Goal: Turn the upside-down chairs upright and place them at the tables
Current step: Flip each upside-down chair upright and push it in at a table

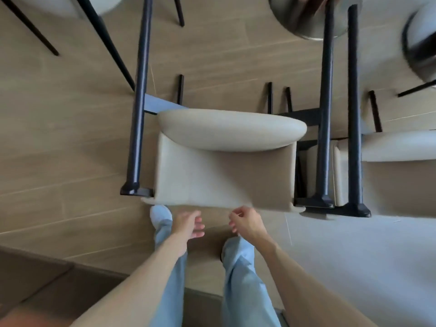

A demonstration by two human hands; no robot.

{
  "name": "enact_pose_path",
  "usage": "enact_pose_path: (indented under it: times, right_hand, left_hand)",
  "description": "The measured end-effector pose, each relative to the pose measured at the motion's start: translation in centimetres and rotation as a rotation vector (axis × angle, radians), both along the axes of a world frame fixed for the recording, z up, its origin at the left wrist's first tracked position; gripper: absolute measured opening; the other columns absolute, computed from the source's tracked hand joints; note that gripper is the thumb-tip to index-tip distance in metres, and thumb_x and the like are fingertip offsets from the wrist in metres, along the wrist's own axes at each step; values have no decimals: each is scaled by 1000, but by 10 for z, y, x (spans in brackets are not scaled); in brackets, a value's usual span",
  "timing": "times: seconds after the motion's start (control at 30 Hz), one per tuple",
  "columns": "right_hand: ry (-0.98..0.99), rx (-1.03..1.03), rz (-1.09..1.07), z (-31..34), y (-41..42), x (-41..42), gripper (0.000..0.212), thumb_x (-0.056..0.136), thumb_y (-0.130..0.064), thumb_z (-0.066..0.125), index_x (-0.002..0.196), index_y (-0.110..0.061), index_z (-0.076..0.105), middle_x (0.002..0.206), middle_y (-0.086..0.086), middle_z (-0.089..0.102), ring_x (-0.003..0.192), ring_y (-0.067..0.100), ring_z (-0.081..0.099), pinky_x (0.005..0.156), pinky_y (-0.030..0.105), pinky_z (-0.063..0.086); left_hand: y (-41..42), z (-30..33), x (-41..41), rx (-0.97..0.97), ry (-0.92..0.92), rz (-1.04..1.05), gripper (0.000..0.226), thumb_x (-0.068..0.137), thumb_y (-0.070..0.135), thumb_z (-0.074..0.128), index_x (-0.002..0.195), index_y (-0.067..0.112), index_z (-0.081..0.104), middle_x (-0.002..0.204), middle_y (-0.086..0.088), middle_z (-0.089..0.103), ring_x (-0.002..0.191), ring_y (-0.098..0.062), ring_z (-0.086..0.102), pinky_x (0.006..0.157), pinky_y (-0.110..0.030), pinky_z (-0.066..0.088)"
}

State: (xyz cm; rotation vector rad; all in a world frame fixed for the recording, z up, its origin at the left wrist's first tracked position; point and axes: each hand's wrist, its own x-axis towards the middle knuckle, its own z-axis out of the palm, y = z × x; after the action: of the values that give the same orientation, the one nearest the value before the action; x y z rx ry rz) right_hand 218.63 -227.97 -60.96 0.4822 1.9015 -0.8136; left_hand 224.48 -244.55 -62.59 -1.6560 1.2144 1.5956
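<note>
Bare hands point(188, 224) point(245, 221) loose, padded cream chair point(226, 161), black legs

Wood-plank floor point(70, 142), blue jeans point(243, 279), white shoe point(160, 213)

Bare forearms, no sleeves; lt blue loose jeans point(240, 279) w/ white shoe point(160, 214).

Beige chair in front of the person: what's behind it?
Behind the beige chair show wood-look floor, thin dark legs of other chairs and a round table base. The floor directly beneath its seat is hidden.
</note>
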Motion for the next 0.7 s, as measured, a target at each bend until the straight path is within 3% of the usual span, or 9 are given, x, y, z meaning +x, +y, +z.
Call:
enact_pose_path:
  times: [0.07,0.13,0.23,0.3,0.37,0.5,0.6,0.7]
  right_hand:
    - [-19,1,-74,-35,-2,6,13,88,-21,59,97,-15,66,89,8,76,82,30,73,83,46,60]
    - [-67,-16,-203,-77,-4,15,27,89,-24,63,111,-8,66,89,8,72,73,28,68,83,46,61]
    - [-150,-56,-484,-138,-7,31,32,93,-24,68,115,-1,63,89,8,67,72,23,65,72,38,60]
    - [-201,-65,-658,-172,-6,40,33,91,-25,71,112,1,66,83,7,64,69,23,63,73,36,61]
    - [-263,-89,-824,-207,-6,49,39,90,-27,73,112,4,63,82,7,59,75,25,59,90,47,57]
    - [-320,-131,-1048,-263,-4,46,50,89,-37,74,122,-5,53,120,14,60,110,31,66,95,43,55]
    - [-336,-161,-1186,-301,-3,42,79,89,-40,73,147,-4,34,141,20,50,120,36,61,100,45,53]
    - [-347,-183,-1266,-338,0,39,97,87,-44,73,157,-9,17,153,21,39,130,36,54,106,46,49]
  left_hand:
    - [8,-24,-4,36,13,94,18,96,24,66,89,9,60,91,-10,61,77,-24,63,65,-40,59]
    - [12,-54,-8,76,24,180,27,93,34,70,98,10,60,103,-11,62,95,-26,65,81,-47,60]
    - [8,-105,-6,129,21,334,36,90,45,69,111,18,57,117,-9,57,115,-28,61,97,-51,55]
    - [3,-139,-2,158,21,409,35,89,49,69,108,23,56,119,-8,55,118,-29,59,98,-49,55]
    - [1,-178,5,166,-5,458,40,88,49,70,113,23,53,120,-8,53,121,-30,58,93,-46,57]
    - [5,-248,14,184,-46,489,65,84,52,72,135,21,47,134,-12,48,122,-31,56,99,-48,54]
    - [18,-293,16,174,-73,513,81,78,53,77,145,22,43,144,-15,43,122,-31,56,98,-51,55]
    - [33,-330,16,172,-91,527,94,66,55,81,146,24,42,150,-14,40,121,-30,55,93,-53,57]
